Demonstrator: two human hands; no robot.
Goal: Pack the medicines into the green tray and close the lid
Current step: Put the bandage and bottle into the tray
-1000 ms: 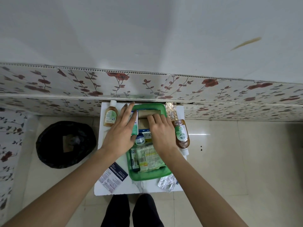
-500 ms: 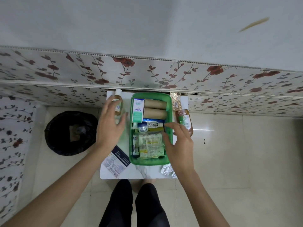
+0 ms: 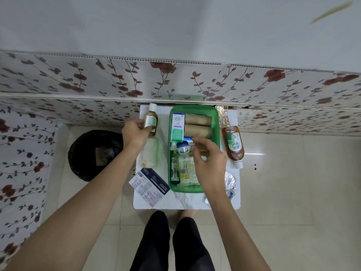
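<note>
Packing partly done. Green tray [image 3: 214, 122], frame centre, already held 2 brown rolls [image 3: 198, 125], 1 Optibex box [image 3: 178, 127] and smaller packets.

Left hand [image 3: 134, 132] grasped 1 small brown bottle [image 3: 150, 121] left of the tray. Right hand [image 3: 210, 159] hovered over the tray, fingers loosely curled, holding nothing visible.

Still outside: 1 larger brown bottle [image 3: 233, 143], 1 leaflet [image 3: 149, 187], foil strips. No lid seen.

Both bare arms are being held forward. The left hand [image 3: 135, 132] is being kept curled, thumb and fingers closed in a grip. The right hand [image 3: 208, 159] is being held palm-down, fingers loosely bent.
</note>
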